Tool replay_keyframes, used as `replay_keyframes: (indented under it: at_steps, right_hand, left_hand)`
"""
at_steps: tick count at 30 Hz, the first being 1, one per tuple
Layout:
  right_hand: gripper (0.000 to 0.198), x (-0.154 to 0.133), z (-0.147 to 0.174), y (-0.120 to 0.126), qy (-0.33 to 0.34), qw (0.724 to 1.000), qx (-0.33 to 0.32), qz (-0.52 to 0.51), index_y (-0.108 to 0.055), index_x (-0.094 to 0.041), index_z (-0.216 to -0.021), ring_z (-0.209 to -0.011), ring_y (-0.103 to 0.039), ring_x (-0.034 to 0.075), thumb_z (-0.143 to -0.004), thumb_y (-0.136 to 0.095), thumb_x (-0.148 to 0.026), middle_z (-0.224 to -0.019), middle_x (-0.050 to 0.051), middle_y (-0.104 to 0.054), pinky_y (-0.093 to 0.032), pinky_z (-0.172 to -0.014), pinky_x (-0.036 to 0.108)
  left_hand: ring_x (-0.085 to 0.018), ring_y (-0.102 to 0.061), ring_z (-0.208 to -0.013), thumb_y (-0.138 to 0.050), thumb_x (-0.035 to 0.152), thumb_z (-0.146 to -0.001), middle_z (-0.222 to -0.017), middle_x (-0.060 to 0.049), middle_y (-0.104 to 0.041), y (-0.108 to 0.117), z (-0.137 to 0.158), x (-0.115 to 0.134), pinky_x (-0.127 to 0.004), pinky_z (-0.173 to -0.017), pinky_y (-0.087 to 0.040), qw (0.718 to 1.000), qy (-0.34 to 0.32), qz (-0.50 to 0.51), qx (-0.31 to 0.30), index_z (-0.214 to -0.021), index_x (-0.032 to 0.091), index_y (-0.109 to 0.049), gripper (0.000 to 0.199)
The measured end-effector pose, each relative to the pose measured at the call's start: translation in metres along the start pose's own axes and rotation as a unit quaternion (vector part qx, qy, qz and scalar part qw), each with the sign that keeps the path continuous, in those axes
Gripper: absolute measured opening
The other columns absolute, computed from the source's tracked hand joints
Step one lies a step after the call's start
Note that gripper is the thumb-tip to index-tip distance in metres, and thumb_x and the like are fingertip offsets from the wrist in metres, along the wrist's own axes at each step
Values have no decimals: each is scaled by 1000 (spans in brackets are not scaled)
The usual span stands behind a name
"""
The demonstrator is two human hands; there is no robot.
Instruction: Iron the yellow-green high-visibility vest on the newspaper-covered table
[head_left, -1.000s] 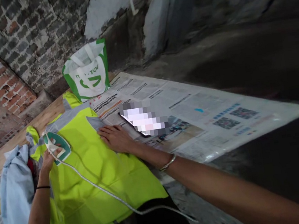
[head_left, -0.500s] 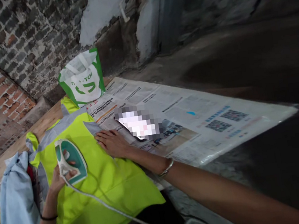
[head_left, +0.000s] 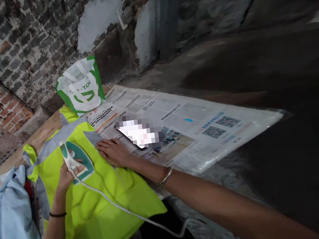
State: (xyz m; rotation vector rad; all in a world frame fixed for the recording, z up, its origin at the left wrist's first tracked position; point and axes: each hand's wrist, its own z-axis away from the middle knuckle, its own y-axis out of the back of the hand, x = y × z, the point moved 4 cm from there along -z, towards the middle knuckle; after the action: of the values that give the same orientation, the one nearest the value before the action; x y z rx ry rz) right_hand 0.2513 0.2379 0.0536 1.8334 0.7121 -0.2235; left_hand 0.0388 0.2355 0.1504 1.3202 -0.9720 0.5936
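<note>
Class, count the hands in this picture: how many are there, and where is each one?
2. The left hand grips the iron over the yellow garment; the right hand rests at the garment's edge, near the phone. No others show.

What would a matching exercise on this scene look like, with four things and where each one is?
Things:
1. iron
2. right hand
3. shopping bag
4. light blue cloth

Places:
A. standing beyond the yellow garment
B. bunched up left of the yellow garment
C. gripped by the left hand
D. palm down at the yellow garment's edge, near the newspaper

Right pairs: 1-C, 2-D, 3-A, 4-B
</note>
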Motion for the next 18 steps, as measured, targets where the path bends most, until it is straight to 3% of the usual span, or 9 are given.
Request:
replay_keyframes:
  at_steps: [3, 5, 8, 10, 14, 18]
  right_hand:
    - [44, -1, -1, -2, 2, 1000, 1, 3, -65, -23, -137, -140, -48, 26, -105, -37, -27, -148, 10, -62, -31, -113, 49]
    - [43, -2, -1, -2, 3, 1000, 3, 4, -66, -23, -136, -140, -49, 26, -104, -37, -25, -148, 10, -62, -31, -113, 50]
    - [43, -2, 0, -2, 0, 1000, 2, 8, -66, -23, -136, -141, -48, 26, -103, -38, -23, -149, 10, -61, -30, -114, 49]
    - [43, -2, 1, 0, 0, 1000, -1, 15, -65, -23, -137, -142, -47, 26, -103, -38, -24, -150, 10, -60, -30, -114, 49]
    - [45, 0, 2, 1, -4, 1000, -13, 17, -65, -23, -139, -142, -47, 27, -105, -35, -27, -150, 9, -60, -31, -114, 49]
    - [45, 4, 2, 0, -19, 1000, -8, 11, -65, -25, -140, -142, -48, 26, -104, -36, -27, -149, 8, -61, -30, -115, 49]
  left_hand:
    - [-17, -66, -64, -92, 48, -57, -91, -7, -75, -10, 58, 10, -29, -57, -57, 999, 3, -12, -34, -86, 19, -75, 45]
    - [-22, -70, -77, -91, 46, -59, -94, -8, -75, -17, 86, 15, -29, -60, -58, 999, -6, -17, -45, -85, 20, -77, 40]
    - [-27, -71, -91, -90, 47, -59, -102, -10, -74, -25, 94, 17, -30, -64, -59, 998, -17, -18, -51, -84, 20, -78, 38]
    - [-26, -71, -85, -90, 48, -57, -99, -10, -74, -27, 74, 14, -31, -64, -59, 999, -13, -10, -52, -83, 20, -78, 40]
    - [-24, -70, -82, -93, 51, -51, -94, -8, -74, -24, 0, 3, -35, -72, -60, 999, -5, 14, -29, -89, 19, -74, 54]
    - [-22, -71, -82, -94, 56, -47, -99, -7, -75, -20, -63, -8, -38, -79, -59, 999, 0, 46, 5, -122, 18, -64, 90]
